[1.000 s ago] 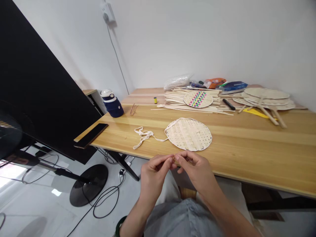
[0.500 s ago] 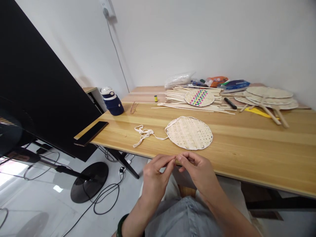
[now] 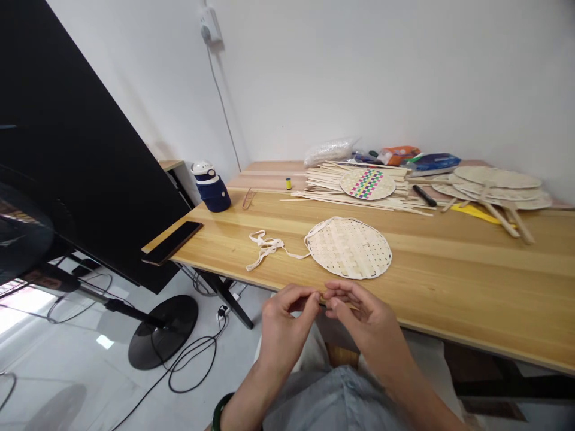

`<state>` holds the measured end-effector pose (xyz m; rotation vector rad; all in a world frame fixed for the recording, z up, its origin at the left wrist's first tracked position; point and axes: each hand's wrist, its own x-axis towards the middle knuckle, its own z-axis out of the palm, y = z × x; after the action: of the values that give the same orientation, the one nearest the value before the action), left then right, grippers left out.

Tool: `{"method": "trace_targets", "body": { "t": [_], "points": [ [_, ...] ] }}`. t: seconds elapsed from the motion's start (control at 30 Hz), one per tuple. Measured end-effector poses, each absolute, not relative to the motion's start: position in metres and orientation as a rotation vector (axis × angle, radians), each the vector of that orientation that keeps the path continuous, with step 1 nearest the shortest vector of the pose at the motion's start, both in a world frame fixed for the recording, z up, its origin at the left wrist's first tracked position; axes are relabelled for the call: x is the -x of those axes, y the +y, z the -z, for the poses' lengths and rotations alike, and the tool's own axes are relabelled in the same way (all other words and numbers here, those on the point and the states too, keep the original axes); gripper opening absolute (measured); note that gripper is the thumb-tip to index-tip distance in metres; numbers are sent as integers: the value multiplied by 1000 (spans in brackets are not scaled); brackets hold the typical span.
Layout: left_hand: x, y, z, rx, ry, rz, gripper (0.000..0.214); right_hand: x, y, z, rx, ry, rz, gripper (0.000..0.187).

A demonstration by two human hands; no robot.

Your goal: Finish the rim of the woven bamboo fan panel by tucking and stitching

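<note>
The disc (image 3: 349,248) is lying on the table (image 3: 449,287), its tape (image 3: 272,242) trailing toward nine o'clock. At its seven o'clock, the left hand (image 3: 285,326) is pinching thumb and index together, on what I cannot tell; at six, the right hand (image 3: 369,317) is holding curled fingers apart.

There were two hands in view, a left hand (image 3: 286,329) and a right hand (image 3: 369,320), with one bracelet (image 3: 218,413) behind the left. Just beyond them lay one plain woven disc (image 3: 349,248), with one white tape (image 3: 271,243) trailing from it to the left. Farther out from the hands were one colour-patterned disc (image 3: 367,184), one black marker (image 3: 424,196), one yellow spool (image 3: 288,184), one orange packet (image 3: 399,155) and one blue packet (image 3: 432,162), plus thin strips (image 3: 324,184) too many to count. To the hands' left were one blue jug (image 3: 214,194) and one phone (image 3: 174,242); far to their right, at least three fans (image 3: 498,177) overlapped.
</note>
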<state>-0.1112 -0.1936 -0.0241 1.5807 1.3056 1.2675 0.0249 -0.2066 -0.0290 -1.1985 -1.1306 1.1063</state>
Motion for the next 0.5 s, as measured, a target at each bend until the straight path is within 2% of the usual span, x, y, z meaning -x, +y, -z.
{"method": "trace_targets", "body": {
  "t": [0.3, 0.5],
  "points": [
    [112, -194, 21, -1601, 1264, -1249, 14, -27, -206, 33, 1217, -1441, -741, 25],
    [112, -195, 17, -1619, 1247, -1242, 14, -29, -205, 30, 1241, -1508, -711, 19]
  ]
}}
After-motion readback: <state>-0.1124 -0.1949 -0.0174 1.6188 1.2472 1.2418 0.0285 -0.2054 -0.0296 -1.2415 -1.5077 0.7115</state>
